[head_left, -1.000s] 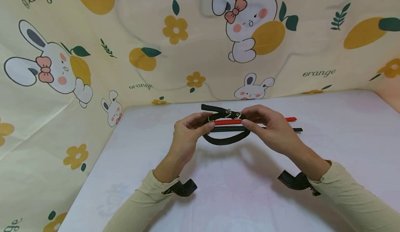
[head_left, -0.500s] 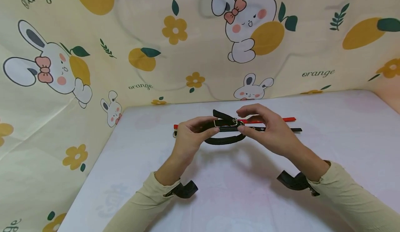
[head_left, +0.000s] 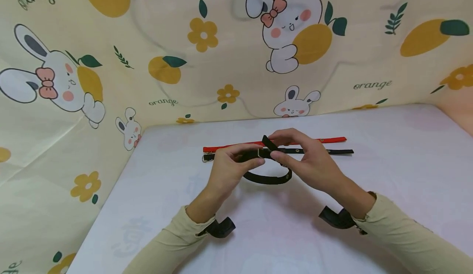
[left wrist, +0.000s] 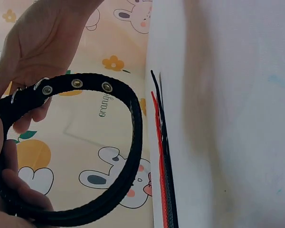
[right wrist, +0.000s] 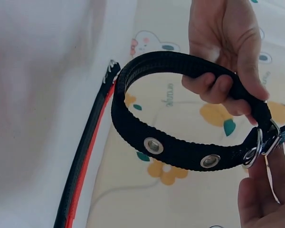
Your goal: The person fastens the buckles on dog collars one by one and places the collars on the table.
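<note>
A black collar with metal eyelets is held up above the table, bent into a closed loop. My left hand grips its band beside the metal buckle, thumb in front and fingers behind. At the right, my right hand pinches the collar by the buckle, where the strap's free end sticks up between thumb and fingers. A metal ring sits next to the buckle, and eyelets run along the band in both wrist views. My fingers partly hide the buckle in the head view.
Behind my hands a red collar and another black collar lie stretched out side by side on the white tabletop. A cloth printed with rabbits and oranges hangs at the back and left.
The collar has turned and come slightly lower and nearer. The right fingers lifted off, then closed again around the strap by the buckle; its free end now points up more steeply.
</note>
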Available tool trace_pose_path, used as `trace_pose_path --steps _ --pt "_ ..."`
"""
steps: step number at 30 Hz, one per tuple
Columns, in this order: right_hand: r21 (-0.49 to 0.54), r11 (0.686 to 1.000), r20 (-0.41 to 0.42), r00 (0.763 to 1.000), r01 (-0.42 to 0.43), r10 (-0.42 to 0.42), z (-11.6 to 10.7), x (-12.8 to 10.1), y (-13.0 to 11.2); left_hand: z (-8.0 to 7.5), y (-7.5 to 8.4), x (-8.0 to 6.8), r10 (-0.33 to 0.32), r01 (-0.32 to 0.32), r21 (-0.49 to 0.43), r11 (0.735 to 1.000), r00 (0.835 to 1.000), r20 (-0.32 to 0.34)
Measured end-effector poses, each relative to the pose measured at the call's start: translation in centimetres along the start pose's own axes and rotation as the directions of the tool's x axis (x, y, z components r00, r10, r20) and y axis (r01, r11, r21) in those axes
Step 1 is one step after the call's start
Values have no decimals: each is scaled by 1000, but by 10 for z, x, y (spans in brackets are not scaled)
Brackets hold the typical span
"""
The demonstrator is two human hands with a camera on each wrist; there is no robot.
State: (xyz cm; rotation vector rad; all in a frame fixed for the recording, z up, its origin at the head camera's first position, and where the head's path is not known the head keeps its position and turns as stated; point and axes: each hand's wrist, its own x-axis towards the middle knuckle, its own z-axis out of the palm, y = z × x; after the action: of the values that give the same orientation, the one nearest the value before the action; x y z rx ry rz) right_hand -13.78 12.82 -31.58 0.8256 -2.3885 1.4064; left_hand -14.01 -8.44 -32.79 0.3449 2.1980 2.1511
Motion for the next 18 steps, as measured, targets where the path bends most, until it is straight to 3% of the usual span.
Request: trace_pose_path --steps 12,18 --pt "2 999 -65 997 -37 37 -2 1 -4 2 1 3 23 -23 -34 999 1000 -2" --pt "-54 991 -69 990 -126 122 -1 -1 -9 2 0 0 -8 7 -22 1000 999 -36"
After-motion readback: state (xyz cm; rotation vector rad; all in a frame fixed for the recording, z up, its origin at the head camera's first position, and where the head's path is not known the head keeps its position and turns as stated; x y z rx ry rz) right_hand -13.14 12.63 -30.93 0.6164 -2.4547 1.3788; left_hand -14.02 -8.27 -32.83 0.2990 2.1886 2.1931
